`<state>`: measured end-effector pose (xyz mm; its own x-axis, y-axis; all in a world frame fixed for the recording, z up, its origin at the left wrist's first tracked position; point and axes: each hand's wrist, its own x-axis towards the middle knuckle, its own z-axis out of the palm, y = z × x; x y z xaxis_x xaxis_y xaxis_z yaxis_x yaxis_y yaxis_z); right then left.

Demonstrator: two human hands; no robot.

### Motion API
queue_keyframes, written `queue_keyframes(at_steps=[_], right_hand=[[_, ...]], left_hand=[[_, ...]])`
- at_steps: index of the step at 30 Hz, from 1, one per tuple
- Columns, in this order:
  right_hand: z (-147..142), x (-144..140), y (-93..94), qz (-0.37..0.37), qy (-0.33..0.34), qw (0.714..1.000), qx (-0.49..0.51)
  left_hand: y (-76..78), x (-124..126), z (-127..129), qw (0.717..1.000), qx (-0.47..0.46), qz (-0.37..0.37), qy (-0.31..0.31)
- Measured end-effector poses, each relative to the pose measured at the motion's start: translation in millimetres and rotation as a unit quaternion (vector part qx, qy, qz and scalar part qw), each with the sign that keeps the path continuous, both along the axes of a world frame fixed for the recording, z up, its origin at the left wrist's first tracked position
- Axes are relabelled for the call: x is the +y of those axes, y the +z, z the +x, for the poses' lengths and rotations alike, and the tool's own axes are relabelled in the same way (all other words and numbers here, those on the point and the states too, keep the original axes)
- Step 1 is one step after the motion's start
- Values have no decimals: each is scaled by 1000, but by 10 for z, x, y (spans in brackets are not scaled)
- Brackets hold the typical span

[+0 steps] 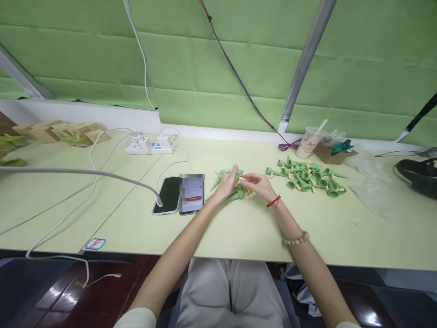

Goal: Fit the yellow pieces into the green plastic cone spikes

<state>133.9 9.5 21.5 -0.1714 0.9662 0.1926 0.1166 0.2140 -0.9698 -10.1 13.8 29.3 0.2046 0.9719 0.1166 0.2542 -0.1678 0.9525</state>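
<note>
Over the middle of the table, my left hand point(226, 184) is closed around a green plastic cone point(239, 173), thumb pointing up. My right hand point(258, 184) meets it from the right, its fingertips pinched at a small yellow piece point(241, 178) against the cone. Whether that piece is fixed to the cone I cannot tell. Several more green cones point(235, 196) with yellow bits lie under and around both hands, partly hidden by them. To the right spreads a larger heap of green cones point(303, 176), many with small yellow parts on their sides.
Two phones point(167, 196) lie left of my hands, a white cable across one. A power strip point(151, 146), a drink cup point(309, 142) and a cardboard box point(330, 154) stand along the back. Clear plastic bags point(370, 191) lie right; small cartons point(46, 131) sit far left.
</note>
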Motion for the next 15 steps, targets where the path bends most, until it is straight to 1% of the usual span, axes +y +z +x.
queue_keyframes(at_steps=[1,3,6,8,10,12,13,14,15], right_hand=[[-28,-20,-3,0,10,1000,12],[-66,-49,-19,10,8,1000,28],[-76,-60,-42,53,-11,999,5],[-59,-58,-51,120,-39,991,-50],[-40,-57,-57,206,-67,969,-121],[-34,-62,-59,263,-86,946,-170],[-37,-66,-56,268,-89,943,-177],[-45,-70,-50,255,-89,948,-171],[-56,-74,-41,224,-86,959,-151]], left_hand=[[4,-4,4,1000,13,7,6],[7,-6,10,998,40,27,29],[12,-8,19,994,79,56,57],[20,-18,29,989,113,63,73],[30,-35,42,983,149,61,91],[36,-48,49,978,171,54,107],[36,-50,48,977,173,51,112],[34,-48,43,978,168,48,116],[30,-41,34,979,157,45,118]])
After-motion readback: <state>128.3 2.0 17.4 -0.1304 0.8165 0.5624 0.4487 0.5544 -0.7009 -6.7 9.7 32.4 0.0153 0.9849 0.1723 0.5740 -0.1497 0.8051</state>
